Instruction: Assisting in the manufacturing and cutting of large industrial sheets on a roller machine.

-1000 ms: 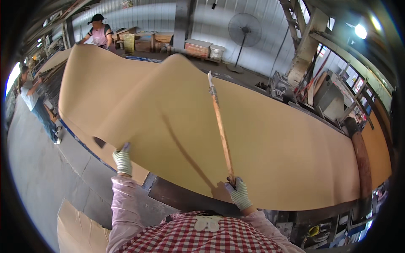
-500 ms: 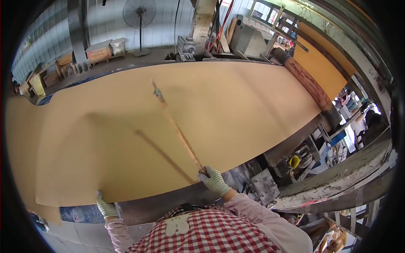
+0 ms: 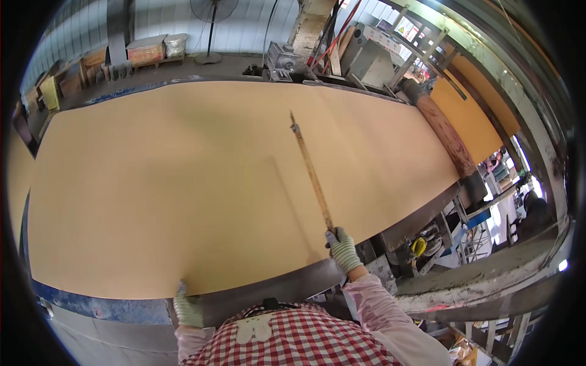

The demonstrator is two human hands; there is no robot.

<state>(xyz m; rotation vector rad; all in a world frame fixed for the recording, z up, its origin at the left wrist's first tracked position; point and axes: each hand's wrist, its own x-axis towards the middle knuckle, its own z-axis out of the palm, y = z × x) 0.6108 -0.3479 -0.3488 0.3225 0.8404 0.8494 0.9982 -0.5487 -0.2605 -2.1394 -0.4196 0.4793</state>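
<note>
Right hand (image 3: pixel 343 249), gloved, closed around the near end of a thin wooden stick (image 3: pixel 311 174) that lies angled across a big tan sheet (image 3: pixel 183 183). Left hand (image 3: pixel 187 307), gloved, pinches the sheet's near edge. Sheet is smooth, flat, covers the counter (image 3: pixel 268 293), dark metal rim. Rusty roller (image 3: pixel 445 131) at far right end; standing fan (image 3: pixel 210 18) and orange crate (image 3: pixel 145 50) behind.
</note>
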